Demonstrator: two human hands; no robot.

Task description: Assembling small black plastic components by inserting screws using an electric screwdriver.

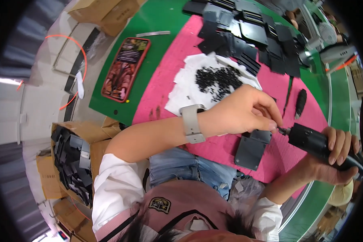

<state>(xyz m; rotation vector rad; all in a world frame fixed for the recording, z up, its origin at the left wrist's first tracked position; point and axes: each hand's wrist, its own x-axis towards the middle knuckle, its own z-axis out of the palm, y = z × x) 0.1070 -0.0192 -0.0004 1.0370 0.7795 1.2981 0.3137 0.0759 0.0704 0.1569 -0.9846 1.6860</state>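
Many dark flat pieces (70, 165) fill a carton (99, 161) at far left; whether they are finished cannot be told. Past a phone (127, 68) on the green table (155, 46), a white cloth (176, 93) bears a heap of small black bits (218, 78), probably screws, so plenty seem left to use. One dark plate (246, 155) lies on the pink sheet (288, 161) nearest the person, likely the piece being worked on and not yet done; more plates (254, 34) are piled at the far side, perhaps waiting.

The left hand (240, 108) has thumb and fingers pinched together at the metal tip of a black handheld driver (312, 141); whether a bit sits between them is too small to tell. At right, the right hand (328, 172) has its fingers wrapped firmly around the driver's body, tip pointing left, right of the nearest plate and apart from it.
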